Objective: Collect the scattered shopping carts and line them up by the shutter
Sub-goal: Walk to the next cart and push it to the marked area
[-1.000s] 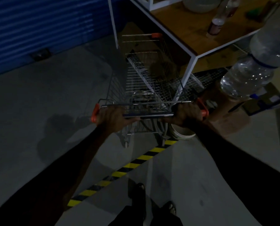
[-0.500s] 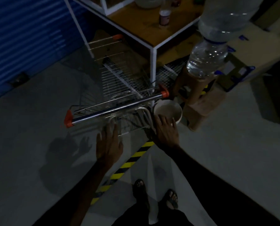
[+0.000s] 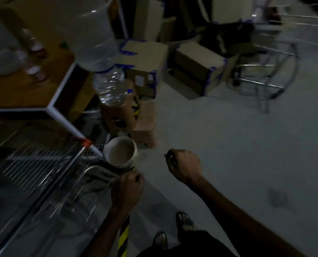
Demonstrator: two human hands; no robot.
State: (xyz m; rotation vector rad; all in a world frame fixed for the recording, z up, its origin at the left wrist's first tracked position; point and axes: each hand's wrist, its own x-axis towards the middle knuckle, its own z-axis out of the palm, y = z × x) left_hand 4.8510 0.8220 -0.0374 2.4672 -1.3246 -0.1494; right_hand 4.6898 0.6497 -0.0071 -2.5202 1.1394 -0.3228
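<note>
A wire shopping cart [image 3: 43,164] with an orange-capped handle stands at the left, its basket reaching under the table; it is blurred. A second cart [image 3: 262,78] stands far off at the upper right, beside the boxes. My left hand [image 3: 126,190] hangs just right of the near cart's rear frame with loosely curled fingers, holding nothing. Over the bare floor, my right hand [image 3: 184,166] is also loosely curled and empty. The shutter is out of view.
A white-framed wooden table [image 3: 50,108] with bottles on it stands at the left. A white bucket [image 3: 121,153], a big water bottle [image 3: 110,86] on a stand and a brown stool [image 3: 145,125] crowd its corner. Cardboard boxes [image 3: 195,65] lie behind. Yellow-black tape [image 3: 124,236] marks the floor.
Both hands let go of the cart handle and drew back. The view swung right, off the blue shutter, bringing the boxes and a second cart into sight.
</note>
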